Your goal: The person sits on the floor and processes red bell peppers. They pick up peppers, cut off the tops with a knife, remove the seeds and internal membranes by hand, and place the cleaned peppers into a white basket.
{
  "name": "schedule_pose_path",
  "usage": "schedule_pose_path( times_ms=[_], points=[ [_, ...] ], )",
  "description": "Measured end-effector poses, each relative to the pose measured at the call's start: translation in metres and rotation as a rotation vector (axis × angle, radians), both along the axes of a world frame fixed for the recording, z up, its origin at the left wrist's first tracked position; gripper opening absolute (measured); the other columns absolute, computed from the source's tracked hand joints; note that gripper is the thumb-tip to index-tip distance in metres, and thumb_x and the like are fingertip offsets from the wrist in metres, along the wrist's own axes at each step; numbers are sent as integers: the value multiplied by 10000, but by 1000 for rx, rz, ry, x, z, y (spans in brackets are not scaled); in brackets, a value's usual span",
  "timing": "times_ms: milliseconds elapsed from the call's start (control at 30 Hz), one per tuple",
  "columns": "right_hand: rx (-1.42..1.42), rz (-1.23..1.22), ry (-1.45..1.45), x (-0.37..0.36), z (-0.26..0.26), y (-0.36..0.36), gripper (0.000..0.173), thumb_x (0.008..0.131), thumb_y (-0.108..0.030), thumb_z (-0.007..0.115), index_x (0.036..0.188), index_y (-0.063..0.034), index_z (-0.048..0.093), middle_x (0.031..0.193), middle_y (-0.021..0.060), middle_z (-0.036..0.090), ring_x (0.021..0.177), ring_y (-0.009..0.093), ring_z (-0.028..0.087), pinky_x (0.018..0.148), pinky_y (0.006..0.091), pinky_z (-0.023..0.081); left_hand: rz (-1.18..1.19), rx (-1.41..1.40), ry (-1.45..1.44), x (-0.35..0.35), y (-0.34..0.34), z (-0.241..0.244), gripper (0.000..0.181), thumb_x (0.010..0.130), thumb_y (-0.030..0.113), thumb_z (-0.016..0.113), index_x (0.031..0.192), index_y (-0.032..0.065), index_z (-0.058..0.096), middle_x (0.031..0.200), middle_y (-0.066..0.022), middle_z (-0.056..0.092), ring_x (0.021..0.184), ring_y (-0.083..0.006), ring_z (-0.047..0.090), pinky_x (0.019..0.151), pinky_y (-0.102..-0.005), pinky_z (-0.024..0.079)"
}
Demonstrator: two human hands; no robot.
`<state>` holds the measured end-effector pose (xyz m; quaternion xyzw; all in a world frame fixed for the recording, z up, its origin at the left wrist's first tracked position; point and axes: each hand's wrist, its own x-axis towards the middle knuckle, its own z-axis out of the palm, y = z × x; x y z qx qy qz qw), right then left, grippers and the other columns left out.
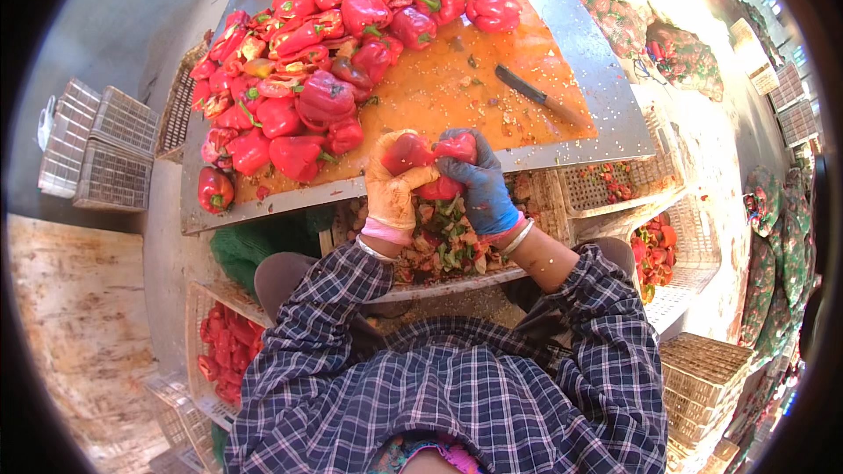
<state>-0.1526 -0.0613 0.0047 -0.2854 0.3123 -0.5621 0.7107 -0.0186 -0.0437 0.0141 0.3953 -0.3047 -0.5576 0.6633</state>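
My left hand (393, 178), in a stained cream glove with a pink cuff, grips one side of a red bell pepper (407, 153). On its other side my right hand (484, 178), in a blue glove, closes around red pepper pieces (456, 147). Both hands are close together over the table's near edge; whether the pieces are still joined cannot be told. Beyond them a knife (537, 93) with a dark blade and brown handle lies on the wet orange tabletop (448, 85), among scattered seeds. A large heap of red bell peppers (323, 97) covers the table's left and far parts.
Below my hands stands a crate of pepper cores and scraps (448, 237). Crates with red pepper pieces stand at lower left (227, 349) and right (655, 243). Stacked plastic crates (115, 145) are at far left. Filled mesh sacks (685, 59) lie at right.
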Motion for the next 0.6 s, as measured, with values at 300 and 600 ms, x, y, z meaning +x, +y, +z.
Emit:
schedule_pose_path(
  times_ms=[300,600],
  points=[
    [-265,8,511,2,11,-11,361,844,-9,735,1159,-52,564,1103,29,601,1029,112,562,921,276,484,84,-45,-34,0,-7,0,368,815,36,750,1151,17,599,1011,-26,646,931,-143,621,851,-271,509],
    [-71,-371,115,49,6,-30,247,862,-40,734,1087,-22,634,1028,47,655,904,130,624,797,267,531,279,74,23,1,-47,-8,310,829,49,767,1118,10,660,1017,-42,682,851,-144,640,754,-272,537]
  ],
)
